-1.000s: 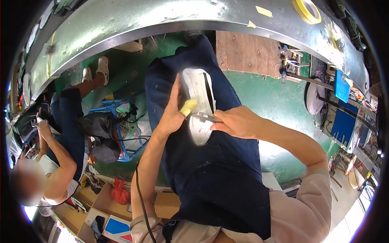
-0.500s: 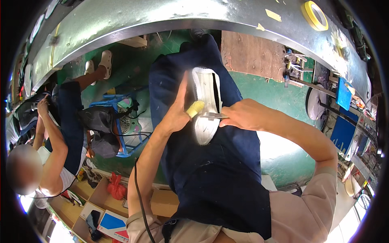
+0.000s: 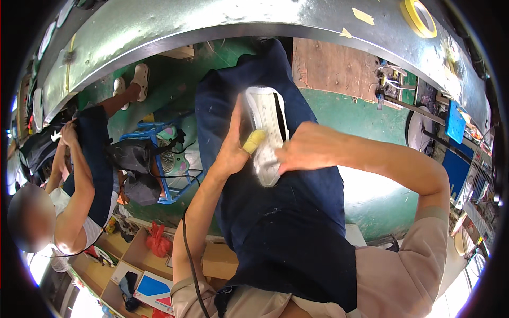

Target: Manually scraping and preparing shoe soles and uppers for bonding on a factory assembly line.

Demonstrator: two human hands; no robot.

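Observation:
Across my lap, on a dark blue apron [image 3: 268,222], lies a long white shoe [image 3: 266,119] with its pale, seamed underside turned up. A dark gap runs along its right side near the far end. My left hand [image 3: 233,151] grips the shoe from the left, index finger stretched along its edge. The thumb, wrapped in a yellow covering [image 3: 254,141], presses on top. My right hand [image 3: 302,149] is closed at the shoe's near right edge, slightly blurred. The flat metal tool it held a moment ago is hidden by the fingers now.
A metal workbench [image 3: 212,33] spans the far side, with a yellow tape roll [image 3: 420,18] on it. On the left, another person [image 3: 79,185] sits near a blue stool frame [image 3: 167,183] with bags. Wooden compartments [image 3: 108,244] stand lower left. A dark cable [image 3: 186,249] crosses my left forearm.
My right hand has turned and shifted slightly left over the shoe's edge, covering the metal tool. The left hand keeps its hold. The other person's hands have moved.

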